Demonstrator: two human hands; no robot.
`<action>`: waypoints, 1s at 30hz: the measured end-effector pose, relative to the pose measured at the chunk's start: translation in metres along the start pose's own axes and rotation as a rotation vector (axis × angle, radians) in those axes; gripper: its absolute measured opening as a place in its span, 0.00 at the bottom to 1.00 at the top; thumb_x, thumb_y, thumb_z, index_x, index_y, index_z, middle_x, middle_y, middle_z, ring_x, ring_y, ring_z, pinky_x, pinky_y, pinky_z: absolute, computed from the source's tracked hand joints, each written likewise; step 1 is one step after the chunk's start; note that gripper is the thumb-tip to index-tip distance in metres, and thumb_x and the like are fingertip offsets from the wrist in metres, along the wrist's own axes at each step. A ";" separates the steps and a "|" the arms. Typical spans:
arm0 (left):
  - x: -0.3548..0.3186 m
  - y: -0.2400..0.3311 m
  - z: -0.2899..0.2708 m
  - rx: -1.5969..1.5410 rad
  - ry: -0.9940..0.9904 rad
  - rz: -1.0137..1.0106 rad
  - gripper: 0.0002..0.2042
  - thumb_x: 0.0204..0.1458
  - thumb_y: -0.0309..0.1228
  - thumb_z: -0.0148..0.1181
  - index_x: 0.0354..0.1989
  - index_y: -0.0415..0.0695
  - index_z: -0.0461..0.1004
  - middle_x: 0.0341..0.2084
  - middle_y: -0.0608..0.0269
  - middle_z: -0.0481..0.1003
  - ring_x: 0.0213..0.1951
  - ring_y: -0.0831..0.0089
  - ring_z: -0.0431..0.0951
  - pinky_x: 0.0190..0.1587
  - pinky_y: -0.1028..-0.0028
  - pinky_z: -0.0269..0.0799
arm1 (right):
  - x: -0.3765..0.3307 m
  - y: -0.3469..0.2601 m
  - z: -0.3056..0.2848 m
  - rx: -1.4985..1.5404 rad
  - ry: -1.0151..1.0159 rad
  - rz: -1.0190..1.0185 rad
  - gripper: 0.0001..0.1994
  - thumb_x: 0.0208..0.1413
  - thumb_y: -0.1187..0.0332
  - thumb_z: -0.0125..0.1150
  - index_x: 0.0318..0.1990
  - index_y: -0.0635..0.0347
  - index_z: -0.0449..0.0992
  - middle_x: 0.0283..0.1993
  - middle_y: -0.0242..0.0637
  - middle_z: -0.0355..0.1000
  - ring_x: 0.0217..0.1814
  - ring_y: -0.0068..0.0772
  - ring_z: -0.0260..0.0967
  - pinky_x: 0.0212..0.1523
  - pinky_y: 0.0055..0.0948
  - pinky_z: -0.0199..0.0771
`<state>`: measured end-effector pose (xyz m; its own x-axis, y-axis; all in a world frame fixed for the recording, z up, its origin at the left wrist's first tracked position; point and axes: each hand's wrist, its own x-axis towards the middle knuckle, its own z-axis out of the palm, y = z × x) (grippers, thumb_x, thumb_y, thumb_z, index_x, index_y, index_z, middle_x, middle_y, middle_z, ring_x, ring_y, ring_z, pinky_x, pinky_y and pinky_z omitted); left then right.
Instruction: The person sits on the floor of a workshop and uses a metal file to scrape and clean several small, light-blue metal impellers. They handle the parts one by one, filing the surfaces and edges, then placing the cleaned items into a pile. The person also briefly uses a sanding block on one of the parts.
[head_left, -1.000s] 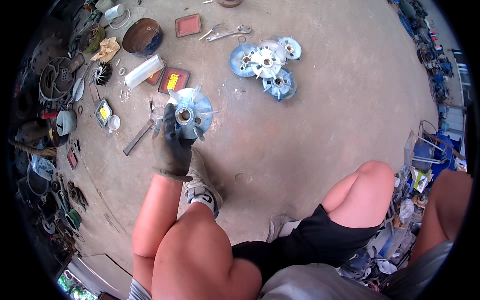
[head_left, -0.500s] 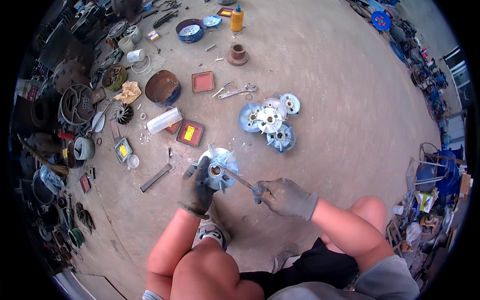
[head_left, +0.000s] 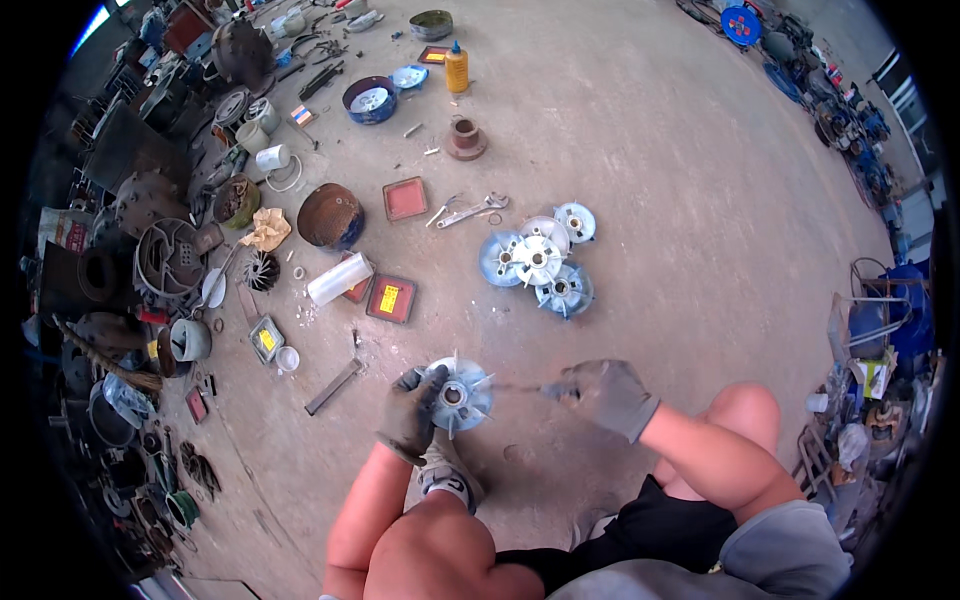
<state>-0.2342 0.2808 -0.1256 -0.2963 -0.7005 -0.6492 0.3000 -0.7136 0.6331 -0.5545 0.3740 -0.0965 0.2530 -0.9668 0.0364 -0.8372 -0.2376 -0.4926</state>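
Observation:
My left hand (head_left: pixel 411 415), in a dark work glove, grips the rim of a pale blue-white finned fan wheel (head_left: pixel 472 402). The wheel is tilted so that its metal-lined central bore faces up. My right hand (head_left: pixel 606 393), also gloved and blurred by motion, is closed round the handle of a long, thin, file-like tool (head_left: pixel 517 388). That tool points left toward the wheel; its tip is too smeared to tell whether it touches. Beyond my hands, several similar fan wheels (head_left: pixel 540 258) lie stacked and overlapping on the floor.
A flat metal bar (head_left: pixel 333 387) lies left of my left hand. Farther off are red trays (head_left: pixel 390 299), a white plastic roll (head_left: pixel 341 279), a rusty pan (head_left: pixel 331 216), a wrench (head_left: pixel 466 211), a flanged collar (head_left: pixel 466 139) and a yellow bottle (head_left: pixel 457 70). Machine parts crowd both sides.
My right hand has drawn the file-like tool to the right, away from the bore. The fan wheel stays in my left hand, its bore turned more upward. The whole view has shifted slightly.

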 end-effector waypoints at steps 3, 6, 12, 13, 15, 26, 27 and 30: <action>0.001 -0.002 -0.001 0.095 0.027 -0.026 0.11 0.69 0.33 0.62 0.49 0.37 0.81 0.39 0.60 0.84 0.38 0.71 0.85 0.42 0.68 0.82 | 0.014 -0.009 -0.041 -0.093 -0.270 0.305 0.14 0.62 0.54 0.65 0.42 0.53 0.86 0.41 0.45 0.83 0.44 0.50 0.83 0.46 0.46 0.82; 0.003 -0.015 -0.003 0.116 0.028 -0.091 0.11 0.68 0.32 0.63 0.49 0.37 0.81 0.41 0.59 0.84 0.40 0.69 0.85 0.43 0.67 0.83 | 0.019 -0.041 -0.036 -0.050 -0.464 0.206 0.15 0.65 0.49 0.60 0.45 0.45 0.87 0.47 0.43 0.84 0.48 0.48 0.83 0.49 0.47 0.82; 0.004 -0.021 -0.004 0.057 0.051 -0.027 0.11 0.68 0.34 0.63 0.51 0.39 0.80 0.42 0.60 0.84 0.40 0.71 0.85 0.43 0.66 0.85 | 0.014 0.027 -0.043 -0.106 -0.313 0.510 0.21 0.69 0.47 0.58 0.42 0.55 0.86 0.43 0.46 0.84 0.46 0.53 0.83 0.48 0.50 0.81; 0.008 -0.022 -0.006 0.089 0.078 0.009 0.12 0.68 0.35 0.64 0.50 0.40 0.80 0.41 0.61 0.84 0.39 0.72 0.85 0.43 0.68 0.84 | 0.021 0.016 -0.046 0.020 -0.290 0.494 0.21 0.69 0.48 0.57 0.41 0.56 0.85 0.43 0.47 0.84 0.45 0.55 0.82 0.48 0.51 0.81; 0.011 -0.032 -0.005 0.154 0.137 0.057 0.12 0.69 0.38 0.64 0.48 0.40 0.80 0.39 0.62 0.84 0.39 0.73 0.85 0.42 0.71 0.84 | 0.023 -0.023 -0.037 0.278 -0.262 0.474 0.21 0.70 0.49 0.57 0.41 0.58 0.85 0.43 0.50 0.83 0.44 0.57 0.82 0.48 0.52 0.81; 0.034 -0.043 0.017 0.059 0.280 0.205 0.27 0.75 0.55 0.46 0.56 0.40 0.74 0.46 0.56 0.83 0.44 0.68 0.85 0.45 0.68 0.83 | 0.045 -0.082 0.072 0.638 -0.242 0.764 0.20 0.72 0.51 0.54 0.43 0.60 0.83 0.42 0.58 0.81 0.47 0.64 0.80 0.50 0.56 0.78; 0.036 -0.043 0.018 0.092 0.277 0.217 0.27 0.75 0.56 0.45 0.56 0.40 0.74 0.45 0.56 0.83 0.45 0.68 0.85 0.45 0.68 0.83 | 0.052 -0.076 0.077 0.608 -0.203 0.722 0.20 0.72 0.51 0.54 0.43 0.59 0.83 0.42 0.58 0.81 0.47 0.64 0.80 0.50 0.57 0.78; 0.045 -0.038 0.018 0.146 0.287 0.261 0.30 0.75 0.58 0.43 0.57 0.40 0.74 0.46 0.55 0.82 0.44 0.66 0.85 0.48 0.68 0.81 | 0.047 -0.076 0.078 0.523 -0.199 0.672 0.21 0.72 0.50 0.53 0.44 0.59 0.83 0.42 0.60 0.81 0.48 0.67 0.80 0.51 0.58 0.77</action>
<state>-0.2750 0.2760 -0.1713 0.0437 -0.8423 -0.5372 0.1932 -0.5204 0.8318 -0.4413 0.3536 -0.1249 -0.0938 -0.8406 -0.5335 -0.5217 0.4979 -0.6928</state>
